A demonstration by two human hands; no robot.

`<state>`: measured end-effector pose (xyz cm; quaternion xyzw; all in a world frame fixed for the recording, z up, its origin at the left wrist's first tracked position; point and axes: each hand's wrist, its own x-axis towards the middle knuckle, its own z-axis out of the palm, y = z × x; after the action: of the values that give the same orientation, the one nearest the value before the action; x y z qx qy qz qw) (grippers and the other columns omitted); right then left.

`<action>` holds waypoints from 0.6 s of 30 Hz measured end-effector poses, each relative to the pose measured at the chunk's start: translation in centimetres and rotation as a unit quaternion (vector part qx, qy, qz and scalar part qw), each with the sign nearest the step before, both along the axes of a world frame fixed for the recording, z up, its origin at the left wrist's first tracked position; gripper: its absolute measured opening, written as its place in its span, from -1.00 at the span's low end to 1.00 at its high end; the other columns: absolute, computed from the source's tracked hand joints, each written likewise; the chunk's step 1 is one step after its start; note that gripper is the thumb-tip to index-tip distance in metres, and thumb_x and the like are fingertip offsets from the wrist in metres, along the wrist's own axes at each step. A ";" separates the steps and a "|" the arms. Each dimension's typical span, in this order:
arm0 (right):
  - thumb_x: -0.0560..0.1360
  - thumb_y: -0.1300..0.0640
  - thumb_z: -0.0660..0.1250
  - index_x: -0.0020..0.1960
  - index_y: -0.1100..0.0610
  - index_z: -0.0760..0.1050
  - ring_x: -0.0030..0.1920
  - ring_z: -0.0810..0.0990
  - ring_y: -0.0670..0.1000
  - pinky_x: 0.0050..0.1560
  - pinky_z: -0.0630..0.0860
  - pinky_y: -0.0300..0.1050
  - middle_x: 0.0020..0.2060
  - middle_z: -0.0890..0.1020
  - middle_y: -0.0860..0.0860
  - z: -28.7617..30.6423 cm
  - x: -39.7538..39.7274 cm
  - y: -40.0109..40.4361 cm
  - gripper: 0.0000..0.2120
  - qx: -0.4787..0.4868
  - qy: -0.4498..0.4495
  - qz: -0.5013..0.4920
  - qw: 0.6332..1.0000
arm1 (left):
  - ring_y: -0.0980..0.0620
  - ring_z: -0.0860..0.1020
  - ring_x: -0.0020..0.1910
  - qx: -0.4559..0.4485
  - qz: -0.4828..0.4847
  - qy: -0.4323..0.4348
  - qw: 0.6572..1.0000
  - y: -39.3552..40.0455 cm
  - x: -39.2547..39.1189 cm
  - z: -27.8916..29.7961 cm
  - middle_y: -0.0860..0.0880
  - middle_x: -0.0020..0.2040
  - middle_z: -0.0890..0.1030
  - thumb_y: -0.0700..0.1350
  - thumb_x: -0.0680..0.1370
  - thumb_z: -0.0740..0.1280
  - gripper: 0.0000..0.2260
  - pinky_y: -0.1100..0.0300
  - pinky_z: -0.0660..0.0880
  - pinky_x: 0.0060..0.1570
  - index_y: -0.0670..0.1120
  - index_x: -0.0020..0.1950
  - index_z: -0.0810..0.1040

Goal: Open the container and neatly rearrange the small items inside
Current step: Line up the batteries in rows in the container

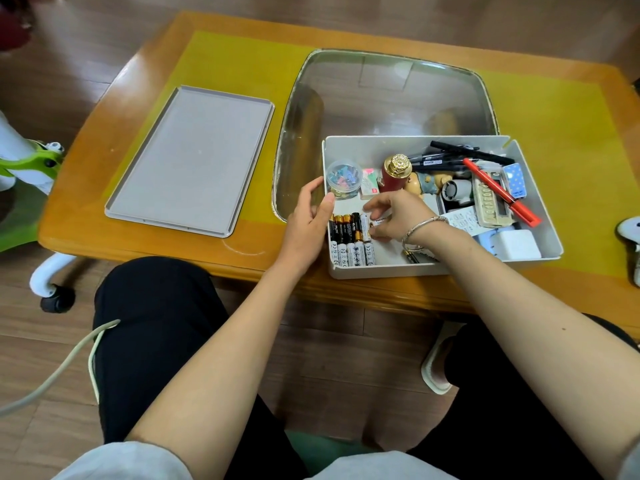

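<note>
White plastic box point(440, 268), open, at the near edge of the table point(138, 216), right of centre; long axis runs left to right across the person's front

Batteries point(351, 237): two tidy rows in the near-left corner of the box, side by side, each with its long axis running from near to far; packed against the left wall, seemingly so the row keeps straight

Right hand point(398, 216): reaching down into the box at the right end of the battery rows, fingertips pinched on something small there, likely one more battery; what exactly is gripped cannot be told

Left hand point(308, 223): outside the box, palm against the left wall, thumb hooked over the rim; fingers loosely curled, holding nothing else; judged to be steadying the box

Other contents, not yet sorted: clear tub of clips point(344, 178), red bottle with gold cap point(396, 173), black pens point(450, 155) and red pen point(502, 192) lying slantwise, white adapter point(516, 244)

Grey lid point(190, 161): flat on the table, well apart to the left, out of the way
</note>
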<state>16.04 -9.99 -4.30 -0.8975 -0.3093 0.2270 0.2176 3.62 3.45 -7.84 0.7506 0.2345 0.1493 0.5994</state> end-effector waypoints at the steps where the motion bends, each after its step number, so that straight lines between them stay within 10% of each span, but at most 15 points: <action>1: 0.34 0.24 0.51 0.15 0.14 0.55 -0.21 0.52 -0.08 -0.16 0.51 -0.41 -0.07 0.59 0.02 0.0 0.2 -0.2 -0.61 -0.004 -0.010 0.004 1.000 | 0.26 0.59 -0.05 -0.005 0.002 0.000 1.000 0.0 0.0 0.1 0.35 -0.13 0.58 0.09 0.62 0.18 -0.62 -0.04 0.60 -0.06 0.04 0.42 0.29; 3: 0.35 0.22 0.51 0.15 0.14 0.55 -0.26 0.49 -0.11 -0.33 0.43 -0.53 -0.04 0.56 -0.01 0.1 0.6 -0.6 -0.62 -0.027 -0.034 0.021 0.999 | 0.12 0.59 -0.02 -0.012 0.004 0.002 1.000 0.0 0.0 0.2 0.23 -0.13 0.55 0.09 0.62 0.17 -0.62 -0.12 0.58 -0.04 0.06 0.42 0.29; 8: 0.37 0.18 0.49 0.02 0.14 0.61 0.07 0.53 0.03 0.07 0.47 -0.16 -0.02 0.63 0.09 -0.2 1.4 -1.4 -0.77 -0.102 -0.108 0.052 0.988 | 0.32 0.58 -0.10 -0.013 0.001 -0.001 1.000 0.0 0.0 0.0 0.30 -0.15 0.57 0.08 0.63 0.17 -0.62 -0.03 0.60 -0.09 0.04 0.43 0.28; 18: 0.44 0.16 0.35 0.06 0.03 0.57 -0.37 0.61 -0.02 -0.31 0.50 -0.29 0.11 0.50 0.04 0.4 1.1 -1.7 -0.80 -0.083 -0.040 0.019 0.996 | 0.38 0.56 -0.12 -0.016 -0.001 -0.004 1.000 0.1 0.0 -0.1 0.29 -0.14 0.57 0.09 0.63 0.17 -0.62 0.10 0.61 -0.12 0.04 0.43 0.28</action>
<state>17.09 -11.68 -3.90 -0.9148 -0.3147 0.2202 0.1251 3.67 3.55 -7.91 0.7407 0.2341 0.1481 0.6120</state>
